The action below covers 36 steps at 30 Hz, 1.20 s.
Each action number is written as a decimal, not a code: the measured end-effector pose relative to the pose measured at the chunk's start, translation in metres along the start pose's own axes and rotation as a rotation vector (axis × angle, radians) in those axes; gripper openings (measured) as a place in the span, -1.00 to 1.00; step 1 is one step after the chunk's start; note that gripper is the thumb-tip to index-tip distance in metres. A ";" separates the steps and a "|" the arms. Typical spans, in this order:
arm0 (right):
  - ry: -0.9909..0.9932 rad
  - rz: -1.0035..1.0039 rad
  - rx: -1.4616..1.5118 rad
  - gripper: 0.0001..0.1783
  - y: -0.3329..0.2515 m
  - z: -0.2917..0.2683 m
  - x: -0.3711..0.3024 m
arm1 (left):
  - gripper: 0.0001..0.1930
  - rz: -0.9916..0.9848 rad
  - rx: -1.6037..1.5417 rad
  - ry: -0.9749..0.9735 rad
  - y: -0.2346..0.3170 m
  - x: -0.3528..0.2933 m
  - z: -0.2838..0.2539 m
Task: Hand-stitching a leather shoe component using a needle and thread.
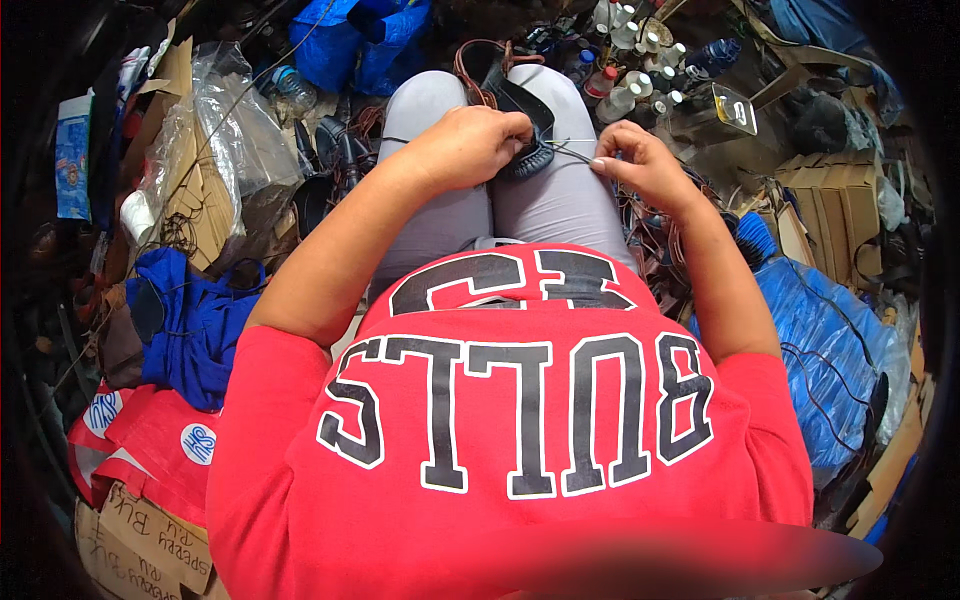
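The black shoe-like piece [540,110] sits over your grey trousers [575,205], your left hand [470,145] with its grip clamped on the near edge, your right hand [645,165] pinching a dark strand [574,152]. Looks like you're drawing it through; next calls for a steady pull. Room above your lap, but bottles [618,104] crowd your right knee, cardboard [830,210] farther out.

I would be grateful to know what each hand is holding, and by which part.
The left hand grips a curved black piece by its edge; the right hand pinches a thin dark cord, apparently near its end.
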State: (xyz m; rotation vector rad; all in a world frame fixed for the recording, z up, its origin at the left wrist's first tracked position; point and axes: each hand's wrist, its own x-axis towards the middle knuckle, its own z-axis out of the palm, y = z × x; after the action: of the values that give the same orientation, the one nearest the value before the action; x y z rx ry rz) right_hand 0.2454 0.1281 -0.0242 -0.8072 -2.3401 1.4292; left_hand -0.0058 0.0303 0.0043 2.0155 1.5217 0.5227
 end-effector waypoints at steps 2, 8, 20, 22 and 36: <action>-0.054 0.225 0.291 -0.86 -0.015 -0.007 -0.004 | -0.86 -0.004 0.017 -0.011 0.000 -0.002 -0.003; 0.029 -0.037 -0.469 -0.87 -0.019 -0.026 0.035 | -0.90 0.152 0.265 -0.025 0.005 0.005 -0.003; -0.211 -0.314 -0.966 -0.91 -0.068 0.014 0.039 | -0.92 0.126 0.293 -0.006 -0.004 -0.008 -0.008; -0.232 -0.321 -0.937 -0.91 -0.058 0.010 0.037 | -0.91 0.152 0.321 -0.040 -0.008 -0.015 -0.016; 0.214 -0.023 0.892 -0.86 0.003 -0.047 0.020 | -0.85 0.087 -0.831 0.572 -0.046 -0.114 -0.110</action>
State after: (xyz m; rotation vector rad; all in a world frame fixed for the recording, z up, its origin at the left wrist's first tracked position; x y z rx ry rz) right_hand 0.2540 0.1751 -0.0056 -0.6048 -1.3096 1.9879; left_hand -0.1394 -0.0483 0.0624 1.3190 1.1834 1.5674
